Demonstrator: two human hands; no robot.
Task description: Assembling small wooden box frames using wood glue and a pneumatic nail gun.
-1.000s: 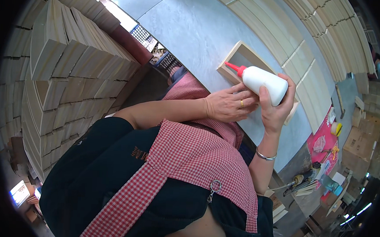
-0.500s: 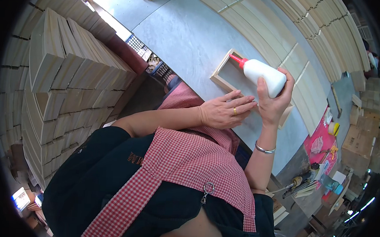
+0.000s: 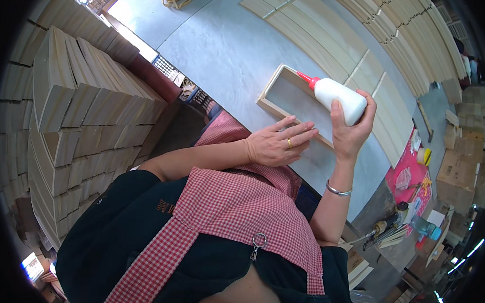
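Because the right hand (image 3: pixel 349 133) grips the bottle (image 3: pixel 336 100) tilted, its nozzle (image 3: pixel 307 79) points toward the frame (image 3: pixel 271 84); left hand (image 3: pixel 278 145) looks loose, empty.

A white, red-nozzled bottle (image 3: pixel 339 101) tilts over a rectangular wooden frame (image 3: pixel 270 85).

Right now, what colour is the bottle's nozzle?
The nozzle is red; the head view shows it best.

Soft, even light covers the desk (image 3: pixel 225 56), whitening into glare at its far left end. The floor (image 3: pixel 173 129) beside it lies in shade. Lamps (image 3: pixel 467 255) burn out at right. Fisheye distortion bends the left-hand board stacks (image 3: pixel 88 96) toward dark, soft edges.
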